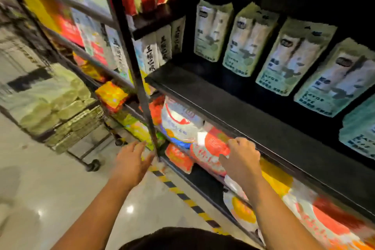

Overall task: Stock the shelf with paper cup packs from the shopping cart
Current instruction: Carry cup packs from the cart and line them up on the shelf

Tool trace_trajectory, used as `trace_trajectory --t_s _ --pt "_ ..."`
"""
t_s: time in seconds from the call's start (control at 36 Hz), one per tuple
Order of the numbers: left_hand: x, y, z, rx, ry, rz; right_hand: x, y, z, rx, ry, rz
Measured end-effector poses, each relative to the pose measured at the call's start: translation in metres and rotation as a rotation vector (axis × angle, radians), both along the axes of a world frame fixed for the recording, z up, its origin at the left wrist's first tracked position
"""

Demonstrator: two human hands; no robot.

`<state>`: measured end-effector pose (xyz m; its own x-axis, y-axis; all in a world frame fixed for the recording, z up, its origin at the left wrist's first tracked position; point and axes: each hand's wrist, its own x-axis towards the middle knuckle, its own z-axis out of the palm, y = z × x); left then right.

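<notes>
A wire shopping cart [81, 128] stands on the floor at the left, piled with pale green paper cup packs [60, 101]. More green and white paper cup packs [249, 40] stand in a row at the back of the black shelf [233, 105] at the upper right. My left hand [132, 160] hovers over the floor beside the shelf post, fingers spread, holding nothing. My right hand [241, 156] reaches under that shelf with its fingers curled on an orange and white pack [211, 148] on the lower shelf. The frame is blurred.
A black upright post [129, 50] divides two shelf bays. The left bay holds colourful packs [111, 95] on several levels. A yellow and black striped tape line [182, 195] runs along the floor at the shelf's foot. Glossy floor [40, 199] stretches left.
</notes>
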<state>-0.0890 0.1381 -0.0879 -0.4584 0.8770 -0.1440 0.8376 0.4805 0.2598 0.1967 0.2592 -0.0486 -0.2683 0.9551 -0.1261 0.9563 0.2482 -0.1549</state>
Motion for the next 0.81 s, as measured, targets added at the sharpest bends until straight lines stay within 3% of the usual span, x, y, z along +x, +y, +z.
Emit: trace_trajectory --t_s 0.14,0.39,0.81 --pt "-0.090 -0.055 0.007 -0.030 0.035 0.151 -0.107 -0.019 -0.002 0.009 -0.025 0.129" --pt "-0.193 -0.122 0.010 0.045 -0.034 0.350 -0.252 -0.042 0.005 -0.173 0.029 0.323" --pt "-0.311 -0.123 -0.011 -0.057 -0.052 0.615 -0.456 0.012 -0.026 -0.261 0.041 0.703"
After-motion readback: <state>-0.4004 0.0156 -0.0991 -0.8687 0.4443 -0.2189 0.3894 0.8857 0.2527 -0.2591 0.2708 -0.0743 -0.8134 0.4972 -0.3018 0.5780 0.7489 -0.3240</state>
